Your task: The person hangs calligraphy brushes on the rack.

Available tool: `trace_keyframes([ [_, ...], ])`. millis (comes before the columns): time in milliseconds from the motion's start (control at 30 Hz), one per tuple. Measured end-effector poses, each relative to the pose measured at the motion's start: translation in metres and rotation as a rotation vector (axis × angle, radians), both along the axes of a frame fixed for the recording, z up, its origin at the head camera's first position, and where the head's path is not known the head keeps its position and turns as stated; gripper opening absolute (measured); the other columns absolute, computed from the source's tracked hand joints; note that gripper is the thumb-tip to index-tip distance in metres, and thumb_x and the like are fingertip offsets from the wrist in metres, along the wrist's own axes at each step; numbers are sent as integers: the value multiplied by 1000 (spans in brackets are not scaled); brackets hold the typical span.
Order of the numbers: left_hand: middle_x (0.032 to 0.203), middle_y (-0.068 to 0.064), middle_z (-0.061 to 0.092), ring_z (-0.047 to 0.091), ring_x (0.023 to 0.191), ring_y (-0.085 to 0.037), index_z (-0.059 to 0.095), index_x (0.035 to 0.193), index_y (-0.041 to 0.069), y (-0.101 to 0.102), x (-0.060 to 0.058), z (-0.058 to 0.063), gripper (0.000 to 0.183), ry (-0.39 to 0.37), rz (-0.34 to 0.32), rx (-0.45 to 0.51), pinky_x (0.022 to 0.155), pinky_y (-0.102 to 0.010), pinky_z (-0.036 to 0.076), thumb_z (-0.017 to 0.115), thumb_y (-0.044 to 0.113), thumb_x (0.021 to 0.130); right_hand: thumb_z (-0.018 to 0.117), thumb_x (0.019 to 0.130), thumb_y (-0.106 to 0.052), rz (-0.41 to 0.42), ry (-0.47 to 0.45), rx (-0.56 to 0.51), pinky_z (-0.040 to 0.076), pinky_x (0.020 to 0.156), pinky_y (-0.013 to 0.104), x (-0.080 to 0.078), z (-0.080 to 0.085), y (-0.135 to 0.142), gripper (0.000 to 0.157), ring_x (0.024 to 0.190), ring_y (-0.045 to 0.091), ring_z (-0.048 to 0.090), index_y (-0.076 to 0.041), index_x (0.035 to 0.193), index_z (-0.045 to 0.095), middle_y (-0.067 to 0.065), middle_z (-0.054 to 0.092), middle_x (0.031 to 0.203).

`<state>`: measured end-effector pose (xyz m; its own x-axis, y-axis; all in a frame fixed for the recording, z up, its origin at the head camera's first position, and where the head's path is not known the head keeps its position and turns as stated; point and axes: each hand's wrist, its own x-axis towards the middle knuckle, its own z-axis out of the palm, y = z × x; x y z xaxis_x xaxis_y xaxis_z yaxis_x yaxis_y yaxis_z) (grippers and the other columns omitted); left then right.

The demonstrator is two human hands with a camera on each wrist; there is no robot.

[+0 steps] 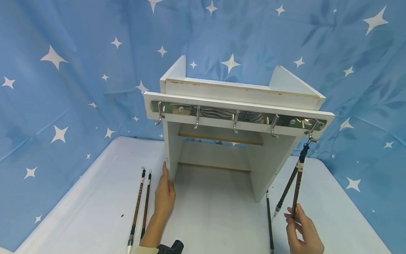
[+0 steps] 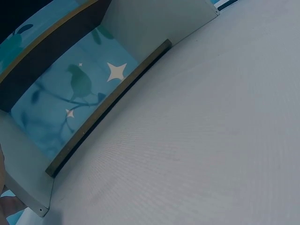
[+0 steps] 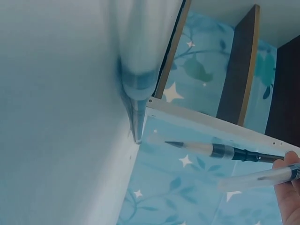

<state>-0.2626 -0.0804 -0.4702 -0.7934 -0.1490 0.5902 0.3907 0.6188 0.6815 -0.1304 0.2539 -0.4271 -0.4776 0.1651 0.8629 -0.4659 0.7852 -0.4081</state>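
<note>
A white wooden shelf [image 1: 210, 176] with a metal hook strip [image 1: 215, 112] across its front stands on the table. Two calligraphy brushes hang by their loops from the rightmost hook [image 1: 312, 132]. My right hand [image 1: 302, 229] pinches the handle of the nearer brush [image 1: 298, 183] near its lower end. Beside it the other hanging brush [image 1: 287, 187] slants left; its tip [image 3: 187, 146] shows in the right wrist view. My left hand [image 1: 165, 197] holds the lower front edge of the shelf's left panel [image 2: 28, 178], thumb inside and fingers outside.
Two more brushes [image 1: 136, 208] lie on the white tablecloth [image 1: 88, 197] left of the shelf. Another dark brush [image 1: 269, 222] lies near the right panel. The remaining hooks [image 1: 235, 121] hold nothing. A blue star-patterned curtain [image 1: 79, 88] hangs behind.
</note>
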Motion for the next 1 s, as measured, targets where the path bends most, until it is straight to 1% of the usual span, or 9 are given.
trace_keyframes([
  [67, 128, -26, 47, 52, 112, -41, 13, 148, 15, 0, 0, 0, 70, 4, -1, -1, 85, -51, 49, 49, -3, 90, 49, 74, 19, 11, -3, 15, 41, 78, -1, 2, 1, -1, 49, 97, -18, 51, 10, 123, 51, -8, 56, 108],
  [133, 129, -26, 47, 51, 112, -42, 14, 148, 15, 0, 0, 0, 70, 7, -2, -1, 85, -51, 49, 49, -3, 90, 48, 85, 4, 34, 3, 39, 43, 77, 0, 3, 3, -2, 38, 98, -17, 51, 11, 122, 51, -5, 57, 108],
  [200, 129, -26, 46, 51, 112, -42, 14, 148, 14, 0, 1, 0, 70, 9, -4, -1, 84, -51, 49, 49, -3, 90, 44, 92, -13, 60, 3, 66, 43, 77, 0, 5, 4, -3, 40, 99, -16, 51, 12, 122, 50, -1, 58, 108],
  [267, 130, -26, 46, 51, 112, -42, 14, 148, 15, 0, 1, 0, 70, 7, -6, 1, 85, -51, 49, 49, -3, 90, 41, 95, -25, 79, -6, 78, 44, 76, 1, 7, 7, -5, 47, 99, -16, 51, 12, 122, 51, 0, 59, 109],
  [533, 132, -25, 44, 49, 115, -41, 14, 148, 16, 1, 3, 1, 70, -9, 5, 22, 88, -51, 48, 49, -3, 90, 45, 95, -27, 152, 15, 64, 46, 74, 3, 7, 13, -14, 48, 98, -12, 55, 15, 117, 53, 10, 64, 106],
  [667, 132, -25, 44, 49, 115, -40, 14, 148, 16, 1, 3, 2, 70, 2, 4, 18, 89, -50, 48, 49, -3, 90, 46, 94, -23, 171, 33, 31, 47, 73, 3, 4, 13, -17, 45, 96, -11, 56, 16, 115, 54, 8, 64, 107],
  [800, 130, -26, 46, 51, 113, -40, 15, 147, 15, 1, 2, 1, 70, 18, 11, 9, 87, -49, 49, 50, -4, 90, 46, 94, -26, 141, 32, 30, 47, 72, 2, 2, 13, -21, 47, 95, -13, 56, 14, 115, 56, -1, 63, 108],
  [900, 131, -25, 46, 51, 113, -41, 15, 147, 15, 1, 1, 1, 70, 20, 9, 12, 86, -50, 49, 50, -4, 90, 45, 94, -30, 124, 42, 45, 46, 71, 2, 0, 14, -23, 50, 95, -14, 55, 15, 114, 56, 2, 64, 104],
  [1000, 131, -25, 45, 50, 114, -41, 14, 147, 16, 1, 0, 1, 70, 15, 4, 19, 86, -50, 49, 49, -4, 90, 46, 95, -29, 118, 47, 39, 46, 71, 1, -1, 14, -26, 49, 94, -14, 55, 15, 113, 56, 4, 64, 102],
])
